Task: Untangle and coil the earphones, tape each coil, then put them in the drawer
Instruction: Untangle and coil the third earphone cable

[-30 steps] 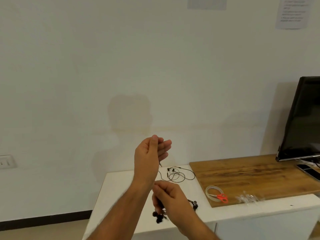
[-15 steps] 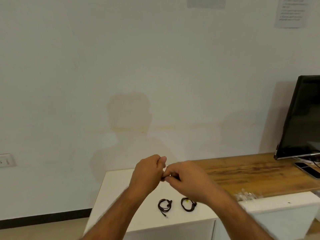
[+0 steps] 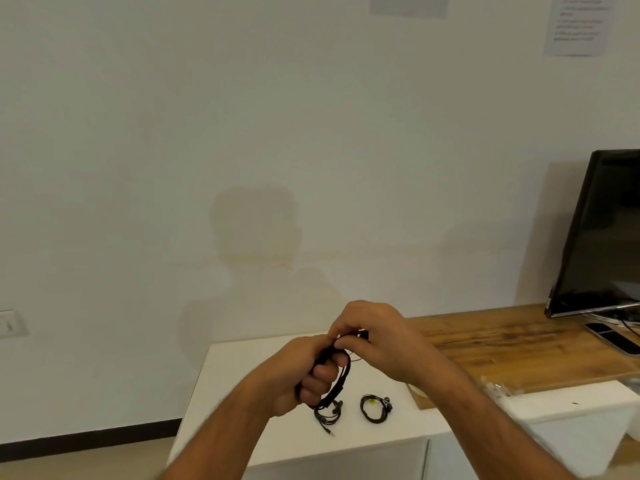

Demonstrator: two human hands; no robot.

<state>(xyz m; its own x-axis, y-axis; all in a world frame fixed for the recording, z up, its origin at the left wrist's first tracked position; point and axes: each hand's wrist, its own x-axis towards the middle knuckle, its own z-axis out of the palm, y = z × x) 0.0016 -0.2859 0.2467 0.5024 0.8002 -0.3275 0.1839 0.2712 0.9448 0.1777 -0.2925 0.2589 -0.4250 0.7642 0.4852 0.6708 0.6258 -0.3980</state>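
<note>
Earphones (image 3: 337, 377) in black cable are looped around the curled fingers of the left hand (image 3: 304, 374), which grips the coil above the white cabinet (image 3: 242, 375), while the right hand (image 3: 375, 341) pinches the cable at the top of that coil. Two finished coils lie on the cabinet top just below, one (image 3: 327, 415) under the left hand and another (image 3: 375, 408) beside it. To the right are a wooden board (image 3: 512, 344) and a dark monitor (image 3: 609, 233).
</note>
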